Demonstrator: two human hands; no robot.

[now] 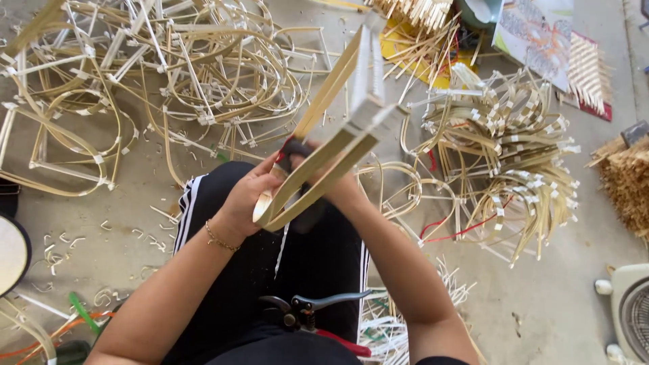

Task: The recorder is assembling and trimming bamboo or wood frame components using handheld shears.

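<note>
Thing: pale bent bamboo-strip frame with taped joints [351,128], held up above the person's lap.
Left hand [247,196]: fingers closed around the frame's lower looped end.
Right hand [331,186]: mostly hidden behind the strips; grip cannot be told.
Handling: probably light, springy, thin strips may crack; best held near taped joints.
Nearby: grey-handled pruning shears [307,311] on the lap; piles of similar frames [503,145] on the floor.

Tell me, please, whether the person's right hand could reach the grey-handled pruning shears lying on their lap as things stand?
Probably yes, but not at once: the right hand is gripping the bent bamboo strip frame. The grey-handled pruning shears lie uncovered on the lap, close below.
</note>
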